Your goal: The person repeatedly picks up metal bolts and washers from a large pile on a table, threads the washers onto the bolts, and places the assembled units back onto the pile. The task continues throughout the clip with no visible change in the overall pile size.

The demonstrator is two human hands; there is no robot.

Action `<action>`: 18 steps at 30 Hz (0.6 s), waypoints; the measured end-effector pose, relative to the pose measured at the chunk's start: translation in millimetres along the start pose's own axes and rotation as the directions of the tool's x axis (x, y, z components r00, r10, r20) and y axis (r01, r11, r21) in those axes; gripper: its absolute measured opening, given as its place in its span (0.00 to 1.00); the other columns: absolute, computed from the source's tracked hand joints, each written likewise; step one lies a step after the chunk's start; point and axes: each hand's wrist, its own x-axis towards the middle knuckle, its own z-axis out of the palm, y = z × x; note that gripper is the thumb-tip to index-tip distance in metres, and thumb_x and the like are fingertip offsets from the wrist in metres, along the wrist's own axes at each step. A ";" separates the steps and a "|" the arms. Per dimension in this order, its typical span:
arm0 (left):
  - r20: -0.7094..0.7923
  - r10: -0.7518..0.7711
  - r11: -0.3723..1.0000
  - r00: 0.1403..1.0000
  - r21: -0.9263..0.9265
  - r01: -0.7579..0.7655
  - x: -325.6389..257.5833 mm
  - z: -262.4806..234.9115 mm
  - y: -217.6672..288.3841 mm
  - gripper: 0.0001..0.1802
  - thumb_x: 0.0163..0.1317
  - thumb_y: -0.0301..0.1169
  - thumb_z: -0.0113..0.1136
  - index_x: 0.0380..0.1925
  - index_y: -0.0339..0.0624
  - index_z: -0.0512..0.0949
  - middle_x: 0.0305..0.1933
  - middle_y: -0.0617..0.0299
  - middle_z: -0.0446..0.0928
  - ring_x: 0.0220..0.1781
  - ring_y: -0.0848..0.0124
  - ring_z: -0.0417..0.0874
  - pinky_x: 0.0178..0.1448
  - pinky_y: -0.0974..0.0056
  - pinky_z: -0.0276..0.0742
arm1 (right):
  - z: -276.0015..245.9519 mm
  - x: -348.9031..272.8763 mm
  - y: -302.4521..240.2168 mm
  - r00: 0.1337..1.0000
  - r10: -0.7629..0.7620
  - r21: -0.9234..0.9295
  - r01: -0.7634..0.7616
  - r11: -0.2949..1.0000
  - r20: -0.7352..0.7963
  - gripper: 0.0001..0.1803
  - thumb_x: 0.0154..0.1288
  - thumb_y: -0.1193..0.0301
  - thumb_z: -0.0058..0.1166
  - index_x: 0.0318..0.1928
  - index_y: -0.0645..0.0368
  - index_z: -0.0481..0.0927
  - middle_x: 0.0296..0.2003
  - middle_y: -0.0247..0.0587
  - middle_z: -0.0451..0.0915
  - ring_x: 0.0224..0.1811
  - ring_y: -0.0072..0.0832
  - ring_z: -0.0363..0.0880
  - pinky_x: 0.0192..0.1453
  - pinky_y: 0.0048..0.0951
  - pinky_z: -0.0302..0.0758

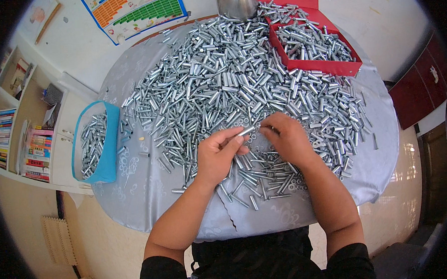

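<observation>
My left hand (217, 153) pinches a shiny metal sleeve (246, 131) between thumb and fingers, tilted with its far end up to the right. Close to that end, my right hand (289, 139) has its thumb and fingertips pressed together; whatever they hold is too small or hidden to make out. Both hands are above a big heap of loose metal sleeves and bolts (196, 86). Small washers (317, 144) lie among the pieces by my right hand. Several long bolts (280, 179) are scattered between my forearms.
The round table wears a silvery cloth (151, 202). At left stands a blue fabric bin (111, 149) of metal pieces; at the back right, a red box (325, 67) holds more. A steel pot (237, 5) sits at the far edge. Bookshelves (13, 119) are at far left.
</observation>
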 end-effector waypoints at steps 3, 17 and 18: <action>0.010 0.001 1.000 1.000 0.011 -0.001 -0.3 0.1 0.9 0.14 0.66 0.23 0.57 0.50 0.30 0.77 0.41 0.51 0.83 0.34 0.71 0.85 0.40 0.70 0.82 | -9.4 0.2 -5.4 0.950 0.303 0.359 -0.311 0.880 0.081 0.08 0.58 0.72 0.59 0.38 0.60 0.81 0.35 0.46 0.81 0.38 0.43 0.80 0.42 0.38 0.76; -0.030 -0.029 1.000 0.999 -0.008 0.029 0.4 0.0 0.2 0.14 0.65 0.21 0.56 0.50 0.31 0.77 0.41 0.51 0.84 0.34 0.71 0.85 0.41 0.69 0.82 | -5.1 -4.2 -1.4 0.981 -0.026 -0.202 0.066 0.977 0.195 0.11 0.55 0.72 0.61 0.40 0.56 0.84 0.35 0.43 0.79 0.39 0.42 0.80 0.43 0.38 0.76; -0.026 -0.022 1.000 0.999 -0.007 0.021 0.3 -0.3 -0.1 0.14 0.65 0.21 0.56 0.50 0.31 0.77 0.41 0.51 0.84 0.34 0.71 0.85 0.41 0.69 0.82 | -5.0 -4.3 -1.7 0.979 -0.007 -0.207 0.050 0.977 0.202 0.11 0.55 0.71 0.60 0.40 0.55 0.84 0.35 0.43 0.79 0.39 0.42 0.80 0.44 0.38 0.76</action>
